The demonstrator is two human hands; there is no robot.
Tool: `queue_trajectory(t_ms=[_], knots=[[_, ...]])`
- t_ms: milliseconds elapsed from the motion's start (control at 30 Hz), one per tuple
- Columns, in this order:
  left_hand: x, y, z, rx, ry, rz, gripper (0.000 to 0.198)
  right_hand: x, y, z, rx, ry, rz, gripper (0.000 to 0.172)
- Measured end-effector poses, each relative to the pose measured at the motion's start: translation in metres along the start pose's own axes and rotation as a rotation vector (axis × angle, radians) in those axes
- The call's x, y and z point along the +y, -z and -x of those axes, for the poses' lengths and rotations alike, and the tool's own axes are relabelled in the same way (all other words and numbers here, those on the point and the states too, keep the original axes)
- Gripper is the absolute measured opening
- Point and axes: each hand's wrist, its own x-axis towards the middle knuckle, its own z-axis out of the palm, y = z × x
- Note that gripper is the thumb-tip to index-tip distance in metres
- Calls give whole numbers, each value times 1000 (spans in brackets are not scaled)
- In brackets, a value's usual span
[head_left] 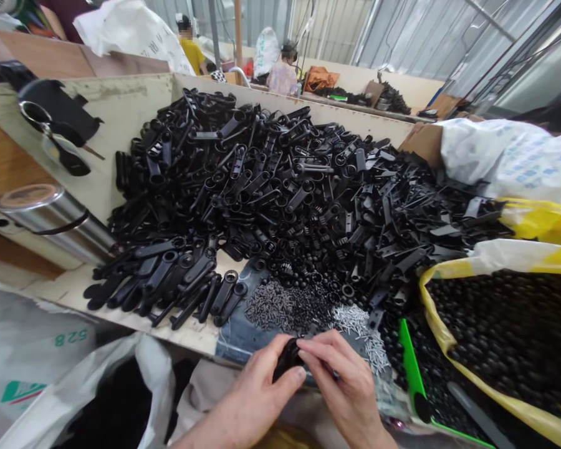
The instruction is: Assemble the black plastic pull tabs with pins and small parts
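My left hand is closed around a black plastic part at the bench's front edge. The fingers of my right hand are pinched together against the top of that part; whatever they hold is hidden. Just beyond my hands, small dark grey pieces and loose silver pins lie heaped on a blue cloth. To the left, long black plastic pieces with ringed ends lie side by side. A big heap of similar black parts fills the middle of the bench.
A steel flask leans at the left wall. On the right stand a yellow-edged bag of black balls and a green-edged tray. An open white sack sits lower left. Two people are at the back.
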Motion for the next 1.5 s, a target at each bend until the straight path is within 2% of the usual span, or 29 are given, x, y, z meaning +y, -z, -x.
queue_trajectory(t_ms=[200, 267, 367, 500, 567, 633, 733, 833, 867, 1000, 1067, 1267, 1500], knots=[[24, 4, 10, -24, -126, -220, 28, 0, 0, 3, -33, -30, -59, 24], [29, 7, 14, -69, -168, -254, 27, -1, -2, 6, -3, -114, -96, 25], [33, 11, 19, -138, -238, -302, 30, -1, -7, 18, 55, -318, -204, 30], [28, 13, 22, -235, -347, -399, 32, 2, -12, 38, 11, -509, -383, 32], [21, 12, 21, -206, -381, -514, 37, 4, -13, 43, 3, -560, -445, 40], [13, 12, 19, -106, -396, -569, 45, 3, -14, 41, 9, -603, -453, 46], [5, 13, 18, 9, -285, -395, 49, 0, -14, 29, -17, -603, -376, 39], [5, 14, 18, -21, -38, -117, 46, -3, -12, 12, -88, -484, -331, 29], [6, 14, 18, -63, 36, -18, 54, -3, -12, 7, -113, -449, -329, 29], [12, 12, 23, -188, 206, 320, 118, 0, -12, -5, -239, -407, -327, 32], [15, 11, 26, -177, 235, 384, 130, 2, -13, -6, -294, -410, -335, 34], [17, 16, 29, -180, 258, 402, 130, 1, -14, -2, -359, -456, -311, 33], [15, 18, 30, -214, 251, 406, 109, 0, -13, -2, -399, -475, -356, 31]])
